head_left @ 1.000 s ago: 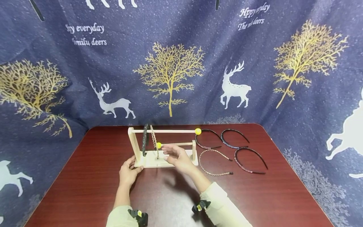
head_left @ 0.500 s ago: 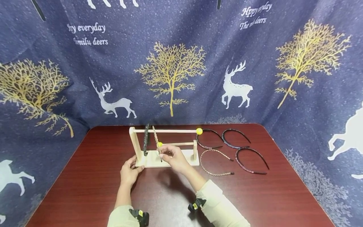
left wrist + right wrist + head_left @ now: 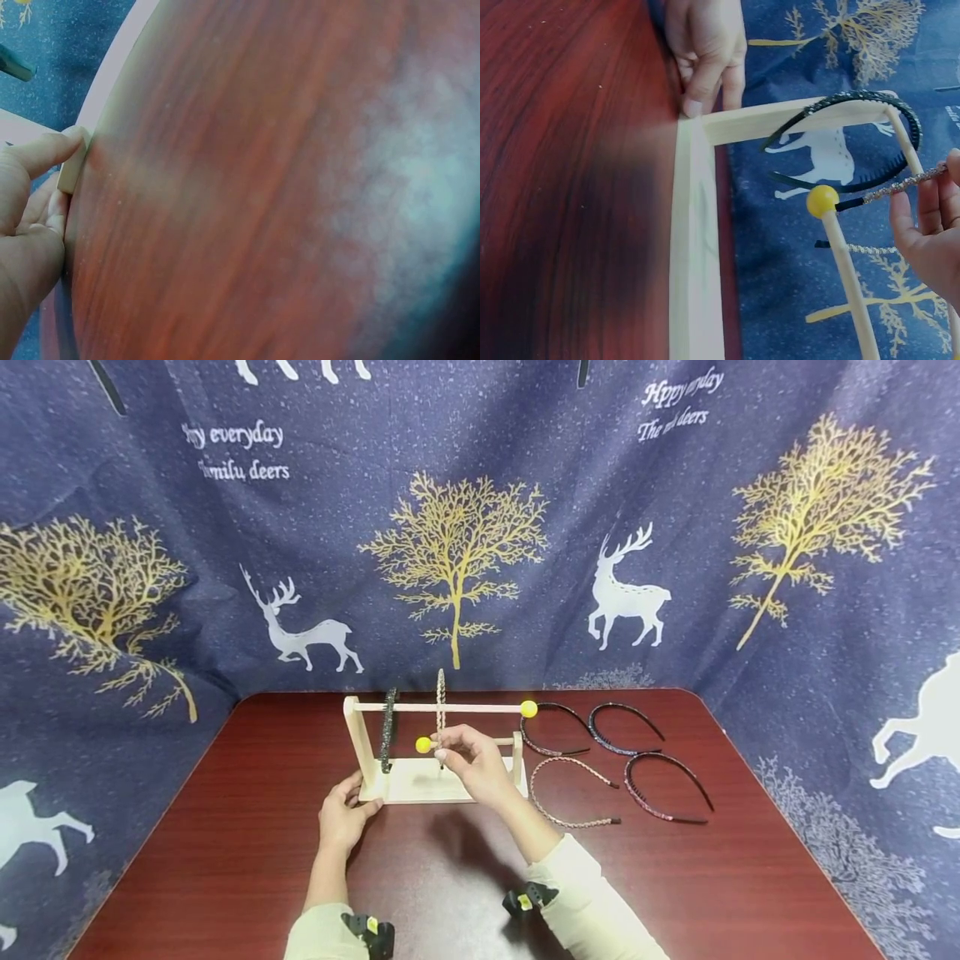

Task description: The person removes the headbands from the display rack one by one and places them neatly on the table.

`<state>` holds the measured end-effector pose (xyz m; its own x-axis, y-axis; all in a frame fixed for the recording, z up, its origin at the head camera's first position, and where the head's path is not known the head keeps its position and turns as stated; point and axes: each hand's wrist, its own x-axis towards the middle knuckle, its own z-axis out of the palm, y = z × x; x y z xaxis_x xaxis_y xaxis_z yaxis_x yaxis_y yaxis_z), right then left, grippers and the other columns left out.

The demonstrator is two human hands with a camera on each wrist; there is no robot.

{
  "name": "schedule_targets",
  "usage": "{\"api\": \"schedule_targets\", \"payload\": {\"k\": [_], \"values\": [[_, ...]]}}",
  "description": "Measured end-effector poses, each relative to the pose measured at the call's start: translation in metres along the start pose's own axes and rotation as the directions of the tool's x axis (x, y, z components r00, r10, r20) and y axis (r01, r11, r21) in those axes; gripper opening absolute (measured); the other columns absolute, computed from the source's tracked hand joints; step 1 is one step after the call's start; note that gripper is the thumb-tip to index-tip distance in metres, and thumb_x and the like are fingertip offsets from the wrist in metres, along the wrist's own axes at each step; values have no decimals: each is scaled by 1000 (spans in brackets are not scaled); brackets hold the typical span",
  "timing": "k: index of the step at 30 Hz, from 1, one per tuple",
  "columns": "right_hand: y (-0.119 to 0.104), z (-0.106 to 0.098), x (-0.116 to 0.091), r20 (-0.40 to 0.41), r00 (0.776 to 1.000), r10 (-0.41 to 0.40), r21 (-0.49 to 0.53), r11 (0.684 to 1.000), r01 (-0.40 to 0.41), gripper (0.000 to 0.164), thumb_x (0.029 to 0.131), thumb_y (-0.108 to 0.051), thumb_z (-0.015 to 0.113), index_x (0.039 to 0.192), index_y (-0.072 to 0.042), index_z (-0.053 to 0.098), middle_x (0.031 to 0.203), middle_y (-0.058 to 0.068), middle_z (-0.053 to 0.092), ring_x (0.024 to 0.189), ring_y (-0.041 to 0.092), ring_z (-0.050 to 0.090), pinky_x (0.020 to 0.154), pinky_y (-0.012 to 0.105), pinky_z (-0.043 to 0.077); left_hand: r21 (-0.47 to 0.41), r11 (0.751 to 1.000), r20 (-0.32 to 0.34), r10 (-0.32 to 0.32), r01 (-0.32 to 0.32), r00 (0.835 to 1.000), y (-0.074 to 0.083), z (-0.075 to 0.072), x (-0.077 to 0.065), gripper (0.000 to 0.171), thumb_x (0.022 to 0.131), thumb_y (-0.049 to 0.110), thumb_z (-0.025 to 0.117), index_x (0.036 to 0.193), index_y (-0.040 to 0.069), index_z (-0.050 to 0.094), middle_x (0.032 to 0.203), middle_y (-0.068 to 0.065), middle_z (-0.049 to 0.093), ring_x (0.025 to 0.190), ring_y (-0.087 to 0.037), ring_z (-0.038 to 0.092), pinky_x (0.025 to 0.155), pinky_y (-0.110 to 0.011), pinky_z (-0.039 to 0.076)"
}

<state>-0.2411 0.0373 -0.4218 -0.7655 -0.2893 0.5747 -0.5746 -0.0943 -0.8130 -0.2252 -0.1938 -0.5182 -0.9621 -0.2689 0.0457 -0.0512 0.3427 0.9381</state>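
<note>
A wooden rack with two rods stands on the table; its pale base faces me. My left hand grips the left end of that base, thumb on top, as the left wrist view shows at the wooden edge. Between thumb and fingers my right hand pinches a beige braided headband, which stands upright across the upper rod. In the right wrist view, the headband's dark tip is right by the lower rod's yellow ball. A black glittery headband hangs on the upper rod, farther left.
Right of the rack lie another beige braided headband and several dark ones, among them a blue-trimmed headband and a pink-trimmed headband. Another yellow ball caps the upper rod's right end. A blue deer-print cloth hangs behind the table.
My right hand has taken hold of the beige headband's lower part and shifted it right along the upper rod, raising it past the lower rod's ball. My left hand stays on the base.
</note>
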Motion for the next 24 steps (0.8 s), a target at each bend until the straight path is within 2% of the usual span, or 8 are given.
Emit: {"api": "schedule_targets", "payload": {"k": [2,5,8,14,16,19,21,24], "values": [[-5,-2,0,-1,1000,12,6,1000,-12,10,85,1,59,91,9,56,103,26,61,86,17,62,70,26,52,0,1000,0,-1,1,1000,1,0,0,64,73,-6,73,131,-5,48,122,-23,50,114,-32,49,98,-36,41],[-11,-5,-1,-17,999,39,18,999,-39,4,84,5,58,87,4,57,104,25,61,88,23,62,72,28,53,2,1000,2,2,-2,1000,1,1,0,63,73,-5,73,131,-5,48,122,-23,50,114,-32,49,98,-37,40],[-15,-8,-1,-37,999,39,18,999,-38,11,84,10,58,86,-1,57,103,23,62,90,26,61,74,29,53,7,1000,-2,3,-3,1000,1,1,0,63,72,-5,74,131,-5,49,121,-24,52,113,-31,50,98,-36,41],[-31,-15,0,-82,997,5,23,1000,-4,9,82,17,56,87,10,56,99,24,62,90,25,59,75,24,51,21,1000,-9,7,-7,1000,-1,0,-1,63,72,-5,74,130,-4,49,119,-25,55,111,-32,52,97,-37,41],[-41,-18,1,-100,995,-10,33,999,13,10,81,19,55,85,10,55,96,19,63,92,25,59,75,23,50,22,1000,-8,8,-7,1000,-2,0,-1,63,72,-4,74,131,-4,49,119,-25,55,111,-32,52,97,-37,42],[-51,-23,1,-119,992,-36,36,999,41,10,80,21,54,84,12,54,94,6,63,92,19,59,75,23,50,18,1000,-8,8,-8,1000,-2,0,-1,63,72,-5,74,130,-4,49,118,-25,56,111,-31,52,97,-37,42],[-49,-28,2,-132,990,-52,40,998,58,10,80,22,53,85,13,54,94,-1,62,91,17,60,75,22,51,13,1000,-9,12,-12,1000,-2,0,0,63,72,-5,74,130,-4,50,118,-24,56,111,-31,52,97,-37,42],[-41,-36,2,-149,986,-73,46,996,81,10,81,22,53,87,15,54,96,-5,62,86,15,60,73,22,52,12,1000,-11,16,-16,1000,-2,0,1,63,72,-6,74,130,-3,50,118,-24,56,110,-31,52,97,-36,42]]}}
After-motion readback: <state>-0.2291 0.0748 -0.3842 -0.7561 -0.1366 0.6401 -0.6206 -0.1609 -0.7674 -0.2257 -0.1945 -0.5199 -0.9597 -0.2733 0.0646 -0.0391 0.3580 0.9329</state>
